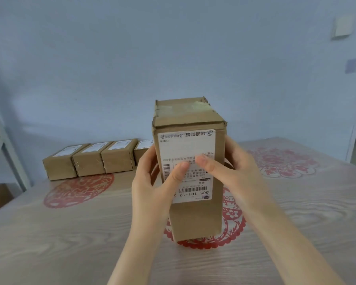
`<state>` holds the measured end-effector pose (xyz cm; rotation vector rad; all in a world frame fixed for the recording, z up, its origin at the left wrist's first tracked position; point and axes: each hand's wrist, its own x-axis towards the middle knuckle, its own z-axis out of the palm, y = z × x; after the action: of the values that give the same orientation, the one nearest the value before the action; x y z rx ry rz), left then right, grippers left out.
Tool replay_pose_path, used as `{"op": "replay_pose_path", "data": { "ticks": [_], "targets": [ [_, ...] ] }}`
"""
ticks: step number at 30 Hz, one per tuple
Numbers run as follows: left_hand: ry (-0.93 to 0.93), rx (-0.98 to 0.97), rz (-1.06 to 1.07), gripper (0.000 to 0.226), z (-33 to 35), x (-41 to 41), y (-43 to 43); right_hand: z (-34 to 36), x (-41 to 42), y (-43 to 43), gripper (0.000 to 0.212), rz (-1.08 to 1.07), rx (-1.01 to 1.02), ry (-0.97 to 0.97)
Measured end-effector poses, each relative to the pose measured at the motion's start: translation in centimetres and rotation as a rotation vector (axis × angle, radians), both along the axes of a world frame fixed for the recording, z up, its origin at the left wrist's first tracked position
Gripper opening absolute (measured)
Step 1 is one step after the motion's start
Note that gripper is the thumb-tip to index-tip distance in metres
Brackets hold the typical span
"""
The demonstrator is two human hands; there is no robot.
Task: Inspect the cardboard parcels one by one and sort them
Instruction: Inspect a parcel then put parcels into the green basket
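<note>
Two bare arms come in from the lower edge of the picture. The left hand (152,182) and the right hand (231,168) are slim, with long fingers (207,162) and short, rounded, plain nails. The left forearm (136,243) and the right forearm (286,233) are bare from the wrist down to the picture's edge, smooth, with faint creases at the knuckles.

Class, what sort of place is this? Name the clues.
Probably a room in a home: a wood-grain table with red paper-cut decorations, a plain wall with a light switch.
</note>
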<state>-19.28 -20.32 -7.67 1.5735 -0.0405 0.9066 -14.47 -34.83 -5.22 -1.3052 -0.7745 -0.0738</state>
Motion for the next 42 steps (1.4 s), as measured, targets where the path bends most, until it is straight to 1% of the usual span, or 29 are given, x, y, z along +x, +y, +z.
{"op": "replay_pose_path", "data": {
  "ticks": [1, 2, 5, 6, 9, 11, 13, 16, 19, 22, 25, 26, 28, 30, 33, 35, 38, 42],
  "targets": [
    [0.011, -0.005, -0.003, 0.072, 0.0, -0.2, -0.1, 0.1, -0.2, -0.1, 0.056, -0.012, 0.005, 0.005],
    [0.022, -0.011, -0.008, 0.073, 0.0, -0.4, -0.2, 0.1, -0.3, -0.2, 0.055, -0.025, 0.018, 0.007],
    [0.023, -0.015, -0.034, 0.080, 0.0, -0.9, -0.5, 0.2, -0.4, -0.4, 0.045, -0.043, 0.075, 0.041],
    [0.023, -0.016, -0.047, 0.079, 0.0, -1.1, -0.6, 0.1, -0.5, -0.5, 0.048, -0.043, 0.088, 0.056],
    [0.008, -0.043, -0.097, 0.068, 0.3, -1.3, -1.2, -0.2, -0.7, -0.8, 0.063, -0.035, 0.080, 0.079],
    [-0.020, -0.074, -0.116, 0.067, 0.5, -1.4, -1.6, -0.4, -0.8, -1.0, 0.066, -0.029, 0.059, 0.071],
    [-0.061, -0.106, -0.103, 0.070, 0.5, -1.5, -1.9, -0.4, -0.8, -1.0, 0.062, -0.030, 0.051, 0.077],
    [-0.096, -0.147, -0.079, 0.060, 0.2, -1.4, -2.1, -0.6, -0.6, -0.8, 0.050, -0.041, 0.074, 0.107],
    [-0.090, -0.150, -0.077, 0.060, 0.2, -1.3, -2.4, -0.9, -0.5, -0.6, 0.058, -0.073, 0.064, 0.119],
    [-0.050, -0.102, -0.069, 0.062, 0.0, -1.1, -2.2, -1.5, -0.5, -0.7, 0.062, -0.057, 0.068, 0.150],
    [0.024, 0.074, -0.011, 0.069, -0.2, -1.2, -1.9, -1.8, -0.4, -0.6, 0.056, -0.051, 0.099, 0.188],
    [0.036, 0.107, 0.001, 0.075, -0.3, -1.2, -1.9, -1.9, -0.3, -0.6, 0.058, -0.058, 0.119, 0.203],
    [0.036, 0.077, -0.022, 0.082, -0.5, -1.4, -1.8, -2.1, -0.1, -0.4, 0.067, -0.085, 0.120, 0.225],
    [0.015, 0.019, -0.033, 0.081, -0.6, -1.4, -1.8, -2.4, -0.1, -0.3, 0.064, -0.079, 0.102, 0.220],
    [-0.028, -0.065, -0.017, 0.062, -0.9, -1.2, -1.7, -2.7, -0.2, -0.1, 0.054, -0.071, 0.074, 0.196],
    [-0.024, -0.094, -0.029, 0.056, -1.2, -1.1, -1.9, -3.0, 0.0, 0.0, 0.048, -0.059, 0.083, 0.184],
    [0.006, -0.092, -0.068, 0.057, -1.7, -0.8, -1.8, -3.2, 0.2, 0.0, 0.046, 0.005, 0.106, 0.191],
    [0.066, 0.009, -0.078, 0.068, -1.7, -0.5, -1.5, -3.5, 0.5, -0.1, 0.049, 0.034, 0.101, 0.187]
  ]
}}
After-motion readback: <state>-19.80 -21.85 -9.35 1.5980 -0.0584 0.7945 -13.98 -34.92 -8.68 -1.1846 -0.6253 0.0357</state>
